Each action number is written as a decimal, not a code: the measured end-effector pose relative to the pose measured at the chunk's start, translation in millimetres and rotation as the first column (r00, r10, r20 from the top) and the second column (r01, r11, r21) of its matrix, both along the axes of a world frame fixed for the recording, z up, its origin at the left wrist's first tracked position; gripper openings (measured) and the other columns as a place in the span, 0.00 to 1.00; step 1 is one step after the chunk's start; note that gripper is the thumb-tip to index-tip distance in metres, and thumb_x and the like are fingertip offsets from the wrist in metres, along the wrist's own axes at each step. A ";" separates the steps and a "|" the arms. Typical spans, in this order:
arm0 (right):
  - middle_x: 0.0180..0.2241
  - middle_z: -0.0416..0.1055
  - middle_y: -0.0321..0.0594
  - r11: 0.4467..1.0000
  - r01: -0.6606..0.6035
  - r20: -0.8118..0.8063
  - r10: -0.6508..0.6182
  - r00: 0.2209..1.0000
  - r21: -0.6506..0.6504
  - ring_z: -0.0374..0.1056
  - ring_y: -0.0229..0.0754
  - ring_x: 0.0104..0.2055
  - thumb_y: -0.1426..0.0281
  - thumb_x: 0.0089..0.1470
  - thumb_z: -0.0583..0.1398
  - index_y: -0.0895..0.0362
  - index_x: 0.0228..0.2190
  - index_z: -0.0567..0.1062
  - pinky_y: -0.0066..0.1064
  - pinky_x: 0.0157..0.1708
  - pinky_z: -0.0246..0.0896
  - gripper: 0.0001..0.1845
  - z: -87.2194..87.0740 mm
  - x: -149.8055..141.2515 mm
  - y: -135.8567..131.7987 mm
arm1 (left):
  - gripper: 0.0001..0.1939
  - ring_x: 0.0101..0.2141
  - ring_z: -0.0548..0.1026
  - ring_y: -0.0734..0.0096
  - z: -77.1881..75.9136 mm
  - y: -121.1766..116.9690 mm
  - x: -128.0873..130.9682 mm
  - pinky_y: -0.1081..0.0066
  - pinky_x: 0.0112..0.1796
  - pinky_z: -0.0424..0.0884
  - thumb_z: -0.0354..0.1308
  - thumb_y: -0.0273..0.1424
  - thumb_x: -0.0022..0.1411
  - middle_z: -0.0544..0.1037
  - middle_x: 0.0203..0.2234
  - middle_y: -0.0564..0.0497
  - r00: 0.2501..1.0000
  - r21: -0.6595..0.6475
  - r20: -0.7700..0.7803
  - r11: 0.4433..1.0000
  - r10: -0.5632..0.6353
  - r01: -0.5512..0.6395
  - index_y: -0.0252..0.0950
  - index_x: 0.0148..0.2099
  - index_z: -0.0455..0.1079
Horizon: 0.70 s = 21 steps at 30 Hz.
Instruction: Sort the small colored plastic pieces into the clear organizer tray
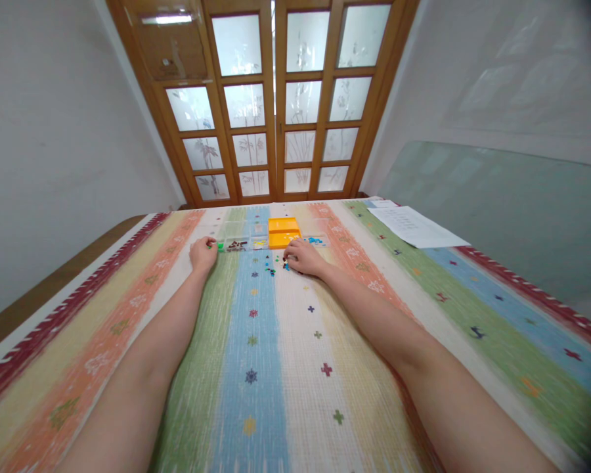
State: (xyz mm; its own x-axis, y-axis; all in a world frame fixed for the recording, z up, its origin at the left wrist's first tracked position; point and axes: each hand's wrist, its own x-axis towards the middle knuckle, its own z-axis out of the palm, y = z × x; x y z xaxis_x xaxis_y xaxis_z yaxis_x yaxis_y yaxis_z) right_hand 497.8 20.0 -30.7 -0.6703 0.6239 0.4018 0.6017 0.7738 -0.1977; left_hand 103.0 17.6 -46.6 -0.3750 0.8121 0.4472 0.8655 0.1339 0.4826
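My left hand [203,254] is at the left end of a row of clear plastic boxes, its fingers curled together beside some small green pieces [220,247]. Whatever those fingers hold is too small to make out. My right hand [304,257] rests low over the cloth, just in front of an open yellow box [278,240]. Its fingertips are drawn together above a few small dark and blue pieces [286,267]. More tiny blue and green pieces [270,270] lie loose on the cloth between my hands.
A clear box holds dark brown pieces [237,246], and another holds yellow pieces [260,243]. Light blue pieces [316,241] sit right of the yellow box. Printed paper sheets [416,225] lie at the right on the striped tablecloth [251,407]. Glass-paned wooden doors [276,125] stand behind.
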 end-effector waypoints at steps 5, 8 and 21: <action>0.41 0.75 0.44 0.999 -0.018 -0.009 0.018 1.000 -0.029 0.66 0.48 0.48 0.71 0.61 0.61 0.55 0.39 0.82 0.37 0.51 0.57 0.09 -3.8 1.2 4.3 | 0.14 0.43 0.76 0.57 -5.8 6.0 -1.6 0.62 0.48 0.68 0.55 0.32 0.62 0.82 0.40 0.44 0.998 0.031 -0.021 0.997 -0.065 0.066 0.38 0.44 0.80; 0.41 0.75 0.45 0.999 -0.024 -0.022 0.023 0.999 -0.037 0.66 0.48 0.48 0.69 0.62 0.61 0.55 0.38 0.82 0.37 0.50 0.57 0.08 -4.4 1.6 6.1 | 0.14 0.43 0.76 0.56 -6.5 6.6 -1.5 0.62 0.49 0.68 0.55 0.33 0.62 0.82 0.40 0.44 0.997 0.025 -0.025 0.997 -0.069 0.069 0.38 0.43 0.81; 0.33 0.77 0.38 0.968 0.185 -0.436 -0.242 0.867 -0.168 0.69 0.42 0.35 0.73 0.55 0.59 0.56 0.35 0.77 0.31 0.37 0.60 0.06 -10.2 1.7 15.4 | 0.12 0.48 0.71 0.51 14.9 -13.1 47.1 0.55 0.53 0.66 0.53 0.31 0.66 0.77 0.41 0.42 0.953 0.087 -0.192 0.963 -0.234 0.254 0.39 0.42 0.79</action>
